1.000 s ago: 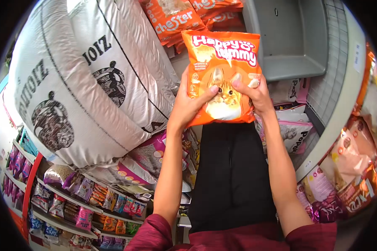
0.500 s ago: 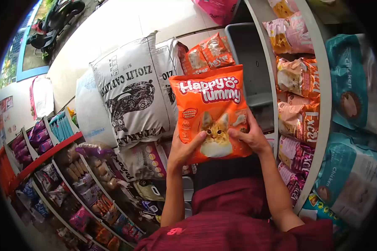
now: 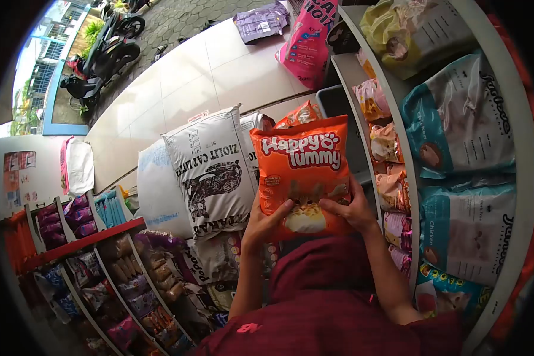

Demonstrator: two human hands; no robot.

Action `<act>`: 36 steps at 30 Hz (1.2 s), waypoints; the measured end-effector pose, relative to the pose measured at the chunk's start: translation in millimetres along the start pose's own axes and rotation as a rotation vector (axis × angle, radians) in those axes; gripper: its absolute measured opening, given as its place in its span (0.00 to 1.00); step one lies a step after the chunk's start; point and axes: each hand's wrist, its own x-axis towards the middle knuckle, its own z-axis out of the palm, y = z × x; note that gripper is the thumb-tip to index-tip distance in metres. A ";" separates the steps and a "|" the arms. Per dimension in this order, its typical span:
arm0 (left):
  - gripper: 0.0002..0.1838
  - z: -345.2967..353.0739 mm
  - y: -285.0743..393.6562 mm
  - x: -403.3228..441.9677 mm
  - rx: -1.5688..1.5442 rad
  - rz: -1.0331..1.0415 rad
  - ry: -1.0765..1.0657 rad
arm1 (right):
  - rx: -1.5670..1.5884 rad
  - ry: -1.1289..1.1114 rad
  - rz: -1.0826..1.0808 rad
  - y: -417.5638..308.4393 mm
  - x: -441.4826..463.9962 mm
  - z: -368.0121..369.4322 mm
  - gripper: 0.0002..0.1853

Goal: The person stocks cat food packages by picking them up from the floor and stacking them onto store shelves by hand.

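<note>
An orange Happy Tummy bag of cat food (image 3: 302,172) is held upright in front of my body, its printed front with a cat picture facing me. My left hand (image 3: 266,221) grips its lower left edge, thumb across the front. On the lower right side my right hand (image 3: 351,209) has the same hold, thumb pressed near the cat's face. The fingers behind the bag are hidden. Just beyond the bag, to the left, leans a large white Ziolit cat litter sack (image 3: 210,172).
Shelves of pet food bags (image 3: 466,113) rise close on my right. A lower rack of packets (image 3: 124,279) runs along the left. Behind the held bag stands a grey bin (image 3: 332,104). A pink sack (image 3: 308,44) stands farther off on the tiled floor (image 3: 184,77). Outside is a parked motorbike (image 3: 104,59).
The view has tilted up, bringing more floor, the motorbike and the right shelves into sight. Both hands keep hold of the cat food bag, which appears slightly lower and farther right.
</note>
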 end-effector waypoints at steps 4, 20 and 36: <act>0.33 -6.5 17.9 5.5 0.019 -0.032 -0.037 | -0.083 0.017 0.024 -11.5 8.5 3.9 0.45; 0.32 23.4 114.6 95.0 0.068 0.202 -0.210 | -0.019 0.104 -0.346 -133.0 58.1 6.0 0.52; 0.32 51.5 170.8 108.6 0.077 0.382 -0.275 | -0.163 0.189 -0.530 -186.0 49.1 -2.7 0.41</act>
